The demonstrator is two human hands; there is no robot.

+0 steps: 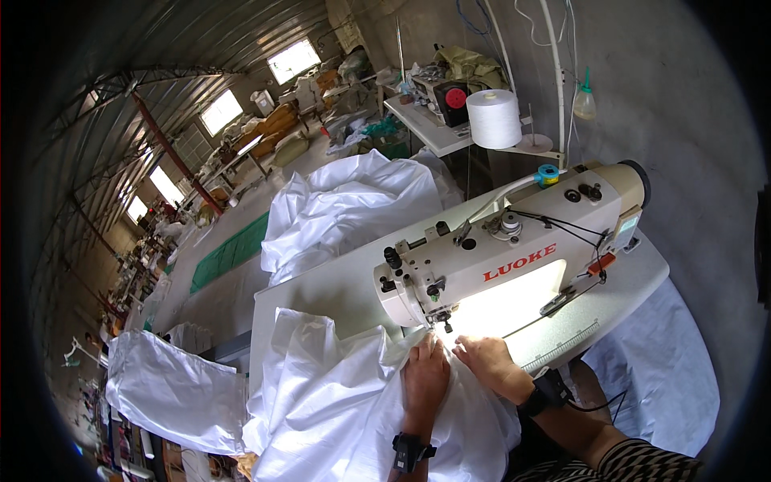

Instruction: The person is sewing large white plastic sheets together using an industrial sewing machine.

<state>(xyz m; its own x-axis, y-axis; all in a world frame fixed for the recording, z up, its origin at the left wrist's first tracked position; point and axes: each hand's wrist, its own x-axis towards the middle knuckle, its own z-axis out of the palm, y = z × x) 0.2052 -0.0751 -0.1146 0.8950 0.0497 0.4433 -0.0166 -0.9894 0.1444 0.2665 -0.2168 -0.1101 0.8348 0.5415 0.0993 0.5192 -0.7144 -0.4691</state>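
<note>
White fabric (pixel 329 386) lies under two hands (pixel 426 373) (pixel 487 360) at one sewing machine (pixel 498 251).

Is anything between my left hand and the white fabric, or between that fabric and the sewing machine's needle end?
Nothing visible. Your left hand rests directly on the white fabric, which runs up to the sewing machine at its needle end. Glare there hides exactly how they meet.

White fabric (pixel 329 394), pale-beige sewing machine (pixel 450 269) (red lettering (pixel 520 263)), striped sleeve (pixel 649 466)
</note>
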